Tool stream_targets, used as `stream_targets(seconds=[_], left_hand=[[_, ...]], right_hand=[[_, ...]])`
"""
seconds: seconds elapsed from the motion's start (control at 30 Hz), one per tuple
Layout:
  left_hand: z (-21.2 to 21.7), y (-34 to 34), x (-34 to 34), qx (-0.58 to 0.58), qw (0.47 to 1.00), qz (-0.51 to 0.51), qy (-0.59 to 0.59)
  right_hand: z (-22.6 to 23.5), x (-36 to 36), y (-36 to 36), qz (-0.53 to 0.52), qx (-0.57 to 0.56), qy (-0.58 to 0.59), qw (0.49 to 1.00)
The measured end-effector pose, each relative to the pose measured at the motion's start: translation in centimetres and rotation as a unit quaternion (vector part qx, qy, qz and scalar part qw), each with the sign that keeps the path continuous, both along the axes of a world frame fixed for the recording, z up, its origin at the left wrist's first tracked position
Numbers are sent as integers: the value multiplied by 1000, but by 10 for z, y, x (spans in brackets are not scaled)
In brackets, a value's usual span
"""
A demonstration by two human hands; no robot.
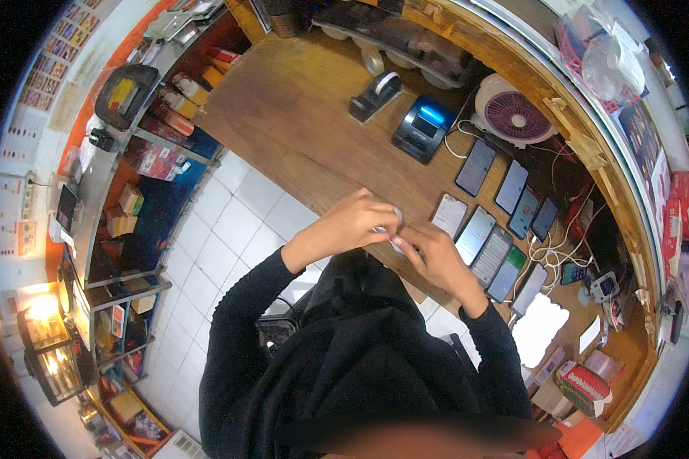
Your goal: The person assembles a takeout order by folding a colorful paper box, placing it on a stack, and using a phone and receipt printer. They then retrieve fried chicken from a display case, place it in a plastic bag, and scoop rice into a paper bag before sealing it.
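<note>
Item (396,245), small and pale, sits btwn both hands at counter (283,130) near edge; mostly hidden, exact type can't be told. Use light fingertip pinch; work fully over counter, not tiled floor (239,228), to limit drop risk. L hand (366,219): palm down, fingers curled, gripping item. R hand (432,249): thumb extended twd L, fingers bent, also gripping.

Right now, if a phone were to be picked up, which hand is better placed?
Probably the right hand: it is closer to the phones, while the left hand lies farther to the left. Both hands are close together, though.
</note>
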State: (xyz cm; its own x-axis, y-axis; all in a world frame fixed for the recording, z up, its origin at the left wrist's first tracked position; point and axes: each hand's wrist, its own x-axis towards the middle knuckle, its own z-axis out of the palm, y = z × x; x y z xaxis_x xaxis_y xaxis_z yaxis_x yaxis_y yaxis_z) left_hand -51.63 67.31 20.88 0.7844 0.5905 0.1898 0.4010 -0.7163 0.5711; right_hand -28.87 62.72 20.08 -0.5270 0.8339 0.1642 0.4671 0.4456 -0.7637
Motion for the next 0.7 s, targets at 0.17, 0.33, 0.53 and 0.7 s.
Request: stream_targets(seconds=[0.17,0.33,0.53,0.7], left_hand=[[-5,-19,-11,127,989,-41,-58],[-39,-33,16,-395,884,112,-225],[-63,-32,47,-400,766,294,-408],[-51,-19,51,-315,583,416,-622]], right_hand=[[-17,16,15,-282,-322,141,892],[-24,0,6,-184,63,-26,981],[-28,-43,-34,-374,-25,220,900],[-53,-25,-50,-194,-260,109,940]])
